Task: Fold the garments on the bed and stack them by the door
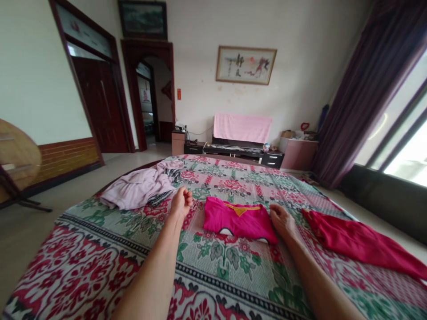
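A bright magenta shirt (240, 220) lies folded into a flat bundle on the patterned bedspread. Yellow trim lines its neck at the far side, and white patches with dark edging show along its near side. To its left, just above the bedspread, my left hand (182, 202) is curled into a loose fist, apart from the shirt, with nothing visible in it. My right hand (283, 220) is at the shirt's right edge with its fingers bent inward. The back of that hand partly hides the fingertips, so I cannot tell whether they grip the cloth.
Crumpled pale pink clothing (138, 184) with black-and-white cloth (162, 198) lies to the left. A red garment (363, 238) stretches along the right. The bedspread (223, 266) covers a broad surface. Beyond it, a pink cloth (243, 127) drapes over a screen on a low cabinet (273, 159).
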`<action>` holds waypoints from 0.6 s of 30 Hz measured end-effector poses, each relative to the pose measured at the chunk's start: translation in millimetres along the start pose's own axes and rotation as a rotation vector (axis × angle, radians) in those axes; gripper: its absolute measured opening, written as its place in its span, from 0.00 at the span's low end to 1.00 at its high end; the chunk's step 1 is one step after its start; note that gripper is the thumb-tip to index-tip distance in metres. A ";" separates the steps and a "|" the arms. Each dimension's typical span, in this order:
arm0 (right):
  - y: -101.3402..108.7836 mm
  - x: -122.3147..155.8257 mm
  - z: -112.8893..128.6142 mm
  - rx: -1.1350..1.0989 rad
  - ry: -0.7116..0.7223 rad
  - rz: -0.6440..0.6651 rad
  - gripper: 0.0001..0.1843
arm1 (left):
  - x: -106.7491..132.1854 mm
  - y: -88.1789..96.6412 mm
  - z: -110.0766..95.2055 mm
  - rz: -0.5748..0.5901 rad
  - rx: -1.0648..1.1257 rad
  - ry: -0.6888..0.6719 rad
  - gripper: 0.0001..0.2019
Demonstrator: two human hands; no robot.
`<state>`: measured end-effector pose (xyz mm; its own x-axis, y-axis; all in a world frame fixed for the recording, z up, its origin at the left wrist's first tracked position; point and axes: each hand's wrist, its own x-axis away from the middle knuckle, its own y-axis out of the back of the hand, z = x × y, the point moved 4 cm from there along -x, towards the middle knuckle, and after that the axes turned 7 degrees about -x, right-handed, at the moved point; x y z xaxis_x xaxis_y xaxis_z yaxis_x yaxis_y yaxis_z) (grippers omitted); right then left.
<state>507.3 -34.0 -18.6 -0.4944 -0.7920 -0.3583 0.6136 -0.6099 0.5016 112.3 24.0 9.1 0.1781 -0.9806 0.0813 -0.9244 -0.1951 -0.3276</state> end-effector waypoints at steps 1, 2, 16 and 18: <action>-0.3 -0.6 0.2 0.001 0.000 -0.003 0.18 | -0.6 1.0 -2.7 0.042 0.022 0.014 0.15; -0.3 -0.9 0.2 0.001 0.004 -0.004 0.18 | -0.9 2.1 -6.0 0.091 0.041 0.034 0.16; 5.0 2.0 5.6 0.029 0.055 0.007 0.18 | 13.0 2.9 -30.7 0.350 -0.130 -0.012 0.18; 10.7 1.5 7.6 0.068 0.046 0.058 0.18 | 13.8 -11.5 0.6 0.334 -0.581 0.152 0.15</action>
<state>508.5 -41.5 -7.8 -0.4296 -0.8274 -0.3617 0.5967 -0.5607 0.5740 125.6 12.7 13.4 -0.1583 -0.9651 0.2085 -0.9599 0.2000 0.1966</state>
